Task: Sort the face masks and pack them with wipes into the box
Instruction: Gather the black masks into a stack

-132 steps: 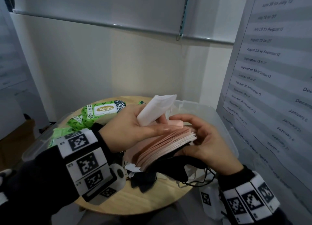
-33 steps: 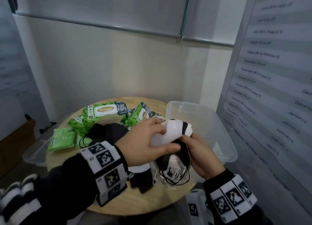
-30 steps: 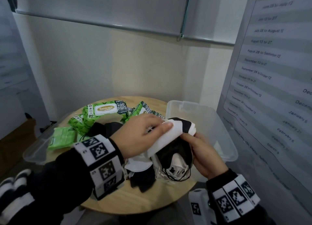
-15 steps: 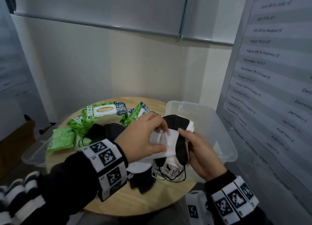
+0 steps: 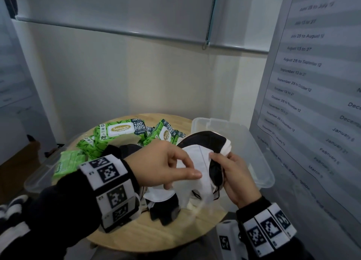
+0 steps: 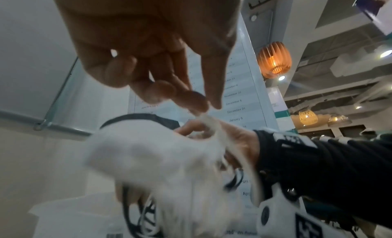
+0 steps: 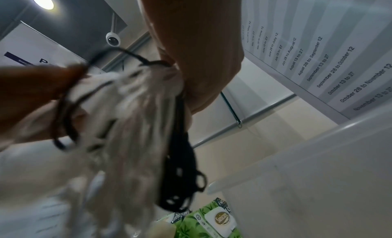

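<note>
A mixed bundle of white and black face masks (image 5: 205, 148) is held above the round wooden table (image 5: 152, 232). My right hand (image 5: 232, 173) grips the bundle (image 7: 135, 107) from the right side. My left hand (image 5: 166, 166) pinches the top white mask (image 5: 193, 162) between thumb and fingers; in the left wrist view the fingertips (image 6: 197, 102) pinch a white ear loop (image 6: 212, 124). More white and black masks (image 5: 162, 199) lie on the table under my hands. Green wipe packs (image 5: 121, 130) lie at the table's back left. The clear plastic box (image 5: 254, 142) stands to the right.
A clear plastic lid (image 5: 39, 173) sticks out past the table's left edge under a small green wipe pack (image 5: 68, 162). A white wall with a roller blind stands close behind. A printed date poster (image 5: 316, 95) covers the right wall beside the box.
The pink mask stack that both hands held 4.4 s ago is gone from view. In the last second my left hand slid down the white mask on the black-and-white bundle.
</note>
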A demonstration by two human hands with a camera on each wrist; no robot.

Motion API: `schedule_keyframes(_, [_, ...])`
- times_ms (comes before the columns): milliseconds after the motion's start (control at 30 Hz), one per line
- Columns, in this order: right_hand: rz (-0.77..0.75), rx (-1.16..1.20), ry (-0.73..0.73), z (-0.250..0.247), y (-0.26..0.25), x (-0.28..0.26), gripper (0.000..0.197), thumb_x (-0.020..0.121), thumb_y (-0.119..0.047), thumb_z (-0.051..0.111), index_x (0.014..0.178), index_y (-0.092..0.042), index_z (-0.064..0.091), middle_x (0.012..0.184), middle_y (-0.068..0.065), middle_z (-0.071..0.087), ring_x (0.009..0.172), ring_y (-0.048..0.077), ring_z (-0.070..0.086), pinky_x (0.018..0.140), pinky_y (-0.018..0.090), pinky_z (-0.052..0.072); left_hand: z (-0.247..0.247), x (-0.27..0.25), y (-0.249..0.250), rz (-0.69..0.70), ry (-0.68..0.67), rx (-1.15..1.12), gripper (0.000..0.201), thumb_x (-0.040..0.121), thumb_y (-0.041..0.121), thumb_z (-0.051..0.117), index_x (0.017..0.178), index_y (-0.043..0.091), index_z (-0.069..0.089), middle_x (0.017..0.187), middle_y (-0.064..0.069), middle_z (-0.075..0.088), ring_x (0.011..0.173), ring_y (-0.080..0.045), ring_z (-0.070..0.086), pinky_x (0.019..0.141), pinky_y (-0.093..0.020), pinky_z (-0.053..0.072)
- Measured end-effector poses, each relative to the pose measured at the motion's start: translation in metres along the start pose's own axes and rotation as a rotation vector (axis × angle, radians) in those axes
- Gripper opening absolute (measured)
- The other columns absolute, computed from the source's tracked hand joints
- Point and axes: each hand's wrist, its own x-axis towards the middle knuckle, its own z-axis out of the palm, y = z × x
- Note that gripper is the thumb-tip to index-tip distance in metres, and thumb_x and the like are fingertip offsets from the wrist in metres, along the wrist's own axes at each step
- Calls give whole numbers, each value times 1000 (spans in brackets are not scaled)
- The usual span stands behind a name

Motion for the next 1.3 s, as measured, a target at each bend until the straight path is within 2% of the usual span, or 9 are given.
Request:
schedule_keyframes(100, [-14, 5, -59, 2, -2, -4, 17, 88, 1, 55, 99, 0, 67, 96, 21, 71, 84, 29, 66, 74, 35, 54, 0, 7, -5, 23, 220, 24, 26, 68, 50, 71, 86, 32, 68, 62, 7, 65, 52, -3, 52, 60, -21, 46])
schedule_keyframes(233, [-8, 46, -171, 9, -7, -9, 23, 89, -14, 56, 104, 1, 66, 98, 20, 71, 82, 26, 69, 70, 31, 57, 6, 16, -14, 39, 331, 189, 46, 65, 33, 83, 105, 32, 58, 90, 15, 51, 76, -1, 47, 73, -17, 42])
schedule_keyframes(367, [-20, 25, -210, 12, -10, -11, 37, 97, -28, 44, 105, -1, 69, 99, 19, 72, 90, 26, 70, 75, 31, 57, 6, 16, -15, 11, 325, 70, 35, 64, 27, 84, 81, 34, 55, 74, 6, 60, 71, -8, 54, 63, -13, 41])
schedule_keyframes(500, [-26, 64, -177, 13, -9, -8, 35, 97, -23, 41, 105, -7, 71, 105, 17, 71, 101, 27, 67, 89, 39, 49, 1, 16, -19, 78, 363, 15, 22, 65, 43, 75, 72, 25, 64, 75, 4, 63, 74, -8, 55, 61, -12, 38])
schedule_keyframes(733, [-35, 17, -165, 16, -6, -9, 32, 96, -19, 43, 95, -9, 74, 100, 16, 72, 90, 23, 68, 80, 35, 50, 2, 21, -17, 207, 495, -21, 29, 62, 47, 72, 73, 22, 64, 101, 15, 60, 99, 5, 51, 85, -1, 31])
schedule_keyframes(867, [-39, 18, -168, 17, -5, -11, 32, 97, -19, 44, 94, -5, 72, 100, 23, 70, 87, 24, 65, 78, 34, 50, 7, 23, -22, 262, 533, 73, 25, 64, 44, 74, 69, 21, 65, 94, 14, 62, 95, -4, 52, 85, -9, 34])
schedule_keyframes(1067, [-48, 4, -193, 15, -6, -13, 31, 97, -22, 44, 93, -6, 72, 91, 14, 72, 81, 17, 67, 69, 26, 52, 11, 19, -19, 450, 623, 183, 22, 72, 33, 70, 68, 12, 67, 85, 7, 65, 86, -6, 53, 80, -17, 40])
schedule_keyframes(1167, [-68, -30, -170, 13, -8, -13, 33, 98, -16, 42, 90, -5, 72, 87, 14, 72, 77, 18, 66, 66, 26, 52, 10, 14, -9, 360, 583, -10, 19, 70, 29, 80, 68, 15, 67, 69, 10, 64, 70, -3, 57, 68, -17, 42])
schedule_keyframes(1300, [-89, -104, -88, 8, -6, -6, 30, 99, -16, 43, 106, 0, 67, 99, 19, 71, 85, 24, 66, 74, 33, 52, -5, 8, 2, 160, 351, -353, 10, 64, 26, 75, 63, 19, 68, 59, 10, 62, 58, 1, 54, 59, -11, 42])
